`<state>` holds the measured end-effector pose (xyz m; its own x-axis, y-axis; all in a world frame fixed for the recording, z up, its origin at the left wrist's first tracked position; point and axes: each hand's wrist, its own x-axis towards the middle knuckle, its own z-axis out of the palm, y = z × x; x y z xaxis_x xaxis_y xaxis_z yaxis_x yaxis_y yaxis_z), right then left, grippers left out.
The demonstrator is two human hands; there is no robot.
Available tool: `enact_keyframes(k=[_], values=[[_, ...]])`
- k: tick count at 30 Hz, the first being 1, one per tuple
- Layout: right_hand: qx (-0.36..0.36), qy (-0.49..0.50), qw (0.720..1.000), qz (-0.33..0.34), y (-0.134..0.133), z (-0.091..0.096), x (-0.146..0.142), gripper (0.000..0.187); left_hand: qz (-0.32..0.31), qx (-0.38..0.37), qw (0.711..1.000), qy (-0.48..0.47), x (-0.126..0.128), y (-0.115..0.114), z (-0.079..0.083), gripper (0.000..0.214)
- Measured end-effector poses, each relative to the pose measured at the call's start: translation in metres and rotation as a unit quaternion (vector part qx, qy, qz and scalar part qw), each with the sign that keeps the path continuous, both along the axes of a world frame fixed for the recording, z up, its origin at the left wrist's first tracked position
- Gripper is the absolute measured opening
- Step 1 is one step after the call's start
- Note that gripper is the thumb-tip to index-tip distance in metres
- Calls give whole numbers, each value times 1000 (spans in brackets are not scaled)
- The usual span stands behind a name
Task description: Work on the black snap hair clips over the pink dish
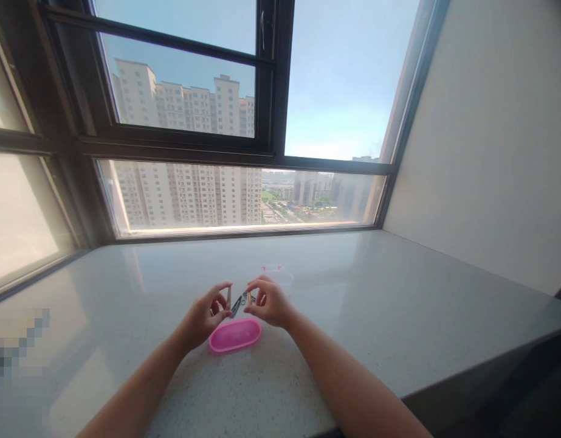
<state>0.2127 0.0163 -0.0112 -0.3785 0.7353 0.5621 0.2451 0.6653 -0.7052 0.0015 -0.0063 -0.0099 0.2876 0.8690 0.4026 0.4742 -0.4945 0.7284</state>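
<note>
Both my hands are raised over a pale stone counter (pixel 375 304) by the window. My left hand (pixel 207 316) pinches a small thin object, perhaps a clip, between thumb and fingers. My right hand (pixel 268 301) pinches another small slim object, and the two pieces meet between the hands. I cannot make out what they are. A pink oval lid (pixel 235 335) lies flat on the counter just below the hands. Behind my right hand stands a clear plastic container (pixel 280 278) with pink clasps, partly hidden.
A dark-framed window (pixel 266 121) runs along the far edge, showing tall buildings. A plain wall (pixel 490 152) bounds the counter on the right. The counter's front edge drops off at the lower right. A blurred patch sits at the lower left.
</note>
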Motion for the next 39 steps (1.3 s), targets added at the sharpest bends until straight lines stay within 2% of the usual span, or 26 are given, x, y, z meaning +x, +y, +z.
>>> enact_keyframes(k=[25, 32, 39], values=[[0, 9, 1000, -18, 4, -5, -2, 42, 2, 0, 1000, 12, -1, 1, 0, 54], [-13, 13, 1000, -12, 7, -8, -2, 38, 2, 1, 1000, 11, -1, 2, -2, 55], [-10, 14, 1000, -20, 6, -7, -2, 46, 0, 2, 1000, 13, -1, 2, -2, 54]])
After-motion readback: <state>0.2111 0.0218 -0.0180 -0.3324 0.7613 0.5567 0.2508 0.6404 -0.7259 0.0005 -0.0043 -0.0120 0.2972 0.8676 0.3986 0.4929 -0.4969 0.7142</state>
